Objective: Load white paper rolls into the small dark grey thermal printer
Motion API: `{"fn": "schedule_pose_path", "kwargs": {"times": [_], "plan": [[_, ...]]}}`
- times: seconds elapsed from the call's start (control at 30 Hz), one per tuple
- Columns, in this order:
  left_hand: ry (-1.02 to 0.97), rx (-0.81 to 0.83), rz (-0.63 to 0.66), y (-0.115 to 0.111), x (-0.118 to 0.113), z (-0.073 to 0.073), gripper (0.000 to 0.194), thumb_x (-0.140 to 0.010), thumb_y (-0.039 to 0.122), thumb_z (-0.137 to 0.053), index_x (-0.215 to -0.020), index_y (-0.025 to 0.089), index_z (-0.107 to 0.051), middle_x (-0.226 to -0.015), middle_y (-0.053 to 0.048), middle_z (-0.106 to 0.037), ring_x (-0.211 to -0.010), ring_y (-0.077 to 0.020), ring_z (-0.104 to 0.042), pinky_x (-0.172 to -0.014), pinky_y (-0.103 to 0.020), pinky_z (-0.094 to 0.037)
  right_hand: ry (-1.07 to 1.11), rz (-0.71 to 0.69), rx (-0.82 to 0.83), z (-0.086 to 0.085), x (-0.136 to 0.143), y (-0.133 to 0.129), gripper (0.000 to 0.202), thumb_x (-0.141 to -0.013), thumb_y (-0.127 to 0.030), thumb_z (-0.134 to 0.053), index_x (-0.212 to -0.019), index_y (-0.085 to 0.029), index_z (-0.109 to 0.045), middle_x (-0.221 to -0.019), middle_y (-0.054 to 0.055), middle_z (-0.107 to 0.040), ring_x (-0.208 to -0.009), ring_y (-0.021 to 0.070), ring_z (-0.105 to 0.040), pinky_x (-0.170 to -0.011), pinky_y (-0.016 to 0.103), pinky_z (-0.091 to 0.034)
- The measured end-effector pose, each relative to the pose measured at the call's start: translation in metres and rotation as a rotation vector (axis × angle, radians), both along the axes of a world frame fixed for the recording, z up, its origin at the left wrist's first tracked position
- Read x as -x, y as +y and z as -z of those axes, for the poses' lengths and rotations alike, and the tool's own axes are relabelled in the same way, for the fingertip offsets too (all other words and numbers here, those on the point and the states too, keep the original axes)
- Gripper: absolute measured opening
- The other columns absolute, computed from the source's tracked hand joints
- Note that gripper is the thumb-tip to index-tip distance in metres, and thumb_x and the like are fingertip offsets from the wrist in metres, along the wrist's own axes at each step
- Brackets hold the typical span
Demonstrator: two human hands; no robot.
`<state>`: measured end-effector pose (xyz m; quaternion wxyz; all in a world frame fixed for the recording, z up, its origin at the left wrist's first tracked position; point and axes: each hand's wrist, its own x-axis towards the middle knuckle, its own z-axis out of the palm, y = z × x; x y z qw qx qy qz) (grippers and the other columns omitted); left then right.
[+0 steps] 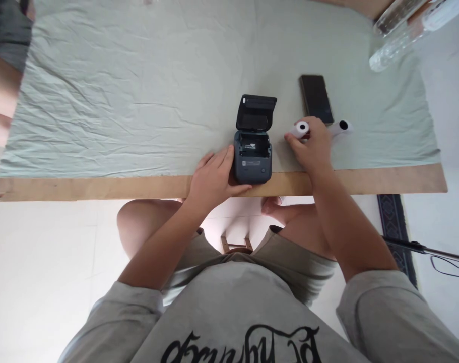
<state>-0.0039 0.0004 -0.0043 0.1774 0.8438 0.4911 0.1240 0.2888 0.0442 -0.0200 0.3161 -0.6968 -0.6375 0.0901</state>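
A dark portable thermal printer (252, 170) stands at the table's front edge with its lid (256, 112) swung up, so its paper bay shows. My left hand (214, 176) grips it from the left, fingers along its side and thumb at its near edge. Just right of the printer, my right hand (315, 146) pinches a small white paper roll (299, 129) between thumb and fingers, its hollow core facing up toward me. Beyond that hand lies a second white roll (349, 127) with a dark core, partly covered by the hand.
A black phone (315, 98) lies behind my right hand. Clear plastic bottles (388, 54) lie at the back right. A green cloth (138, 101) covers the table, leaving a wooden front edge (101, 188) bare. Another person's leg (2, 91) shows at far left.
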Motion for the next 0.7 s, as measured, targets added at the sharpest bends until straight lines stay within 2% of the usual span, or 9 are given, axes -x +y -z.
{"fn": "schedule_pose_path", "kwargs": {"times": [0.13, 0.23, 0.3, 0.37, 0.4, 0.47, 0.57, 0.63, 0.7], "plan": [[-0.018, -0.012, -0.007, 0.0, 0.001, 0.002, 0.1, -0.083, 0.063, -0.077, -0.157, 0.008, -0.041, -0.155, -0.022, -0.055, -0.143, -0.035, -0.055, -0.126, -0.049, -0.033, -0.01, 0.014, 0.034, 0.0, 0.002, -0.009, 0.05, -0.078, -0.04, -0.074, -0.124, -0.026, -0.059, -0.107, 0.007, -0.071, -0.095, 0.0283, -0.068, -0.091, 0.052, -0.055], [-0.015, -0.017, -0.015, -0.001, 0.001, 0.002, 0.1, -0.083, 0.062, -0.077, -0.157, 0.007, -0.041, -0.155, -0.021, -0.056, -0.142, -0.0345, -0.056, -0.126, -0.048, -0.033, -0.078, 0.006, -0.225, -0.006, -0.018, -0.024, 0.055, -0.081, -0.043, -0.07, -0.13, -0.024, -0.054, -0.129, 0.012, -0.065, -0.121, 0.0326, -0.062, -0.103, 0.057, -0.051], [0.004, -0.018, -0.011, -0.002, 0.0, 0.001, 0.099, -0.083, 0.062, -0.077, -0.157, 0.005, -0.041, -0.155, -0.021, -0.056, -0.142, -0.0334, -0.056, -0.126, -0.045, -0.032, -0.148, 0.092, -0.429, -0.008, -0.044, -0.03, 0.049, -0.083, -0.037, -0.069, -0.127, -0.022, -0.054, -0.124, 0.015, -0.061, -0.127, 0.0354, -0.056, -0.112, 0.06, -0.042], [0.008, -0.028, -0.001, -0.002, 0.0, 0.0, 0.101, -0.083, 0.064, -0.076, -0.157, 0.005, -0.041, -0.156, -0.02, -0.055, -0.142, -0.0327, -0.056, -0.127, -0.043, -0.031, -0.156, 0.183, -0.412, -0.005, -0.069, -0.028, 0.061, -0.074, -0.031, -0.077, -0.127, -0.02, -0.051, -0.126, 0.019, -0.056, -0.128, 0.0396, -0.051, -0.114, 0.06, -0.038], [0.013, -0.024, 0.002, -0.002, -0.001, 0.0, 0.101, -0.084, 0.065, -0.076, -0.157, 0.005, -0.04, -0.158, -0.019, -0.053, -0.143, -0.0325, -0.055, -0.127, -0.043, -0.031, -0.121, 0.224, -0.328, -0.002, -0.08, -0.025, 0.065, -0.071, -0.03, -0.08, -0.128, -0.021, -0.049, -0.13, 0.021, -0.053, -0.128, 0.0402, -0.05, -0.112, 0.059, -0.039], [0.028, -0.006, -0.004, -0.002, -0.001, -0.001, 0.101, -0.084, 0.065, -0.076, -0.157, 0.004, -0.04, -0.157, -0.02, -0.054, -0.143, -0.0328, -0.055, -0.127, -0.043, -0.031, -0.04, 0.289, -0.155, 0.004, -0.091, -0.014, 0.055, -0.079, -0.031, -0.076, -0.125, -0.024, -0.047, -0.134, 0.021, -0.049, -0.125, 0.0373, -0.05, -0.107, 0.057, -0.041], [0.029, 0.007, -0.009, -0.001, -0.002, 0.0, 0.1, -0.084, 0.062, -0.077, -0.157, 0.004, -0.04, -0.157, -0.021, -0.053, -0.144, -0.0333, -0.054, -0.127, -0.045, -0.031, 0.007, 0.377, -0.036, 0.009, -0.088, 0.0, 0.027, -0.084, -0.028, -0.071, -0.103, -0.026, -0.052, -0.115, 0.014, -0.058, -0.112, 0.0306, -0.054, -0.105, 0.054, -0.04], [0.018, 0.011, -0.009, 0.0, -0.002, 0.0, 0.101, -0.084, 0.061, -0.077, -0.158, 0.004, -0.039, -0.158, -0.02, -0.052, -0.145, -0.0337, -0.053, -0.127, -0.046, -0.031, 0.006, 0.4, -0.043, 0.009, -0.081, 0.002, 0.021, -0.081, -0.025, -0.072, -0.091, -0.027, -0.054, -0.1, 0.009, -0.06, -0.101, 0.0276, -0.056, -0.103, 0.054, -0.042], [0.016, 0.016, -0.014, 0.0, -0.002, 0.0, 0.102, -0.083, 0.063, -0.076, -0.158, 0.004, -0.039, -0.157, -0.021, -0.053, -0.144, -0.0345, -0.054, -0.127, -0.047, -0.031, -0.005, 0.364, -0.084, 0.007, -0.074, -0.003, 0.019, -0.078, -0.028, -0.074, -0.088, -0.028, -0.057, -0.095, 0.007, -0.062, -0.096, 0.0274, -0.059, -0.098, 0.054, -0.045]]}}
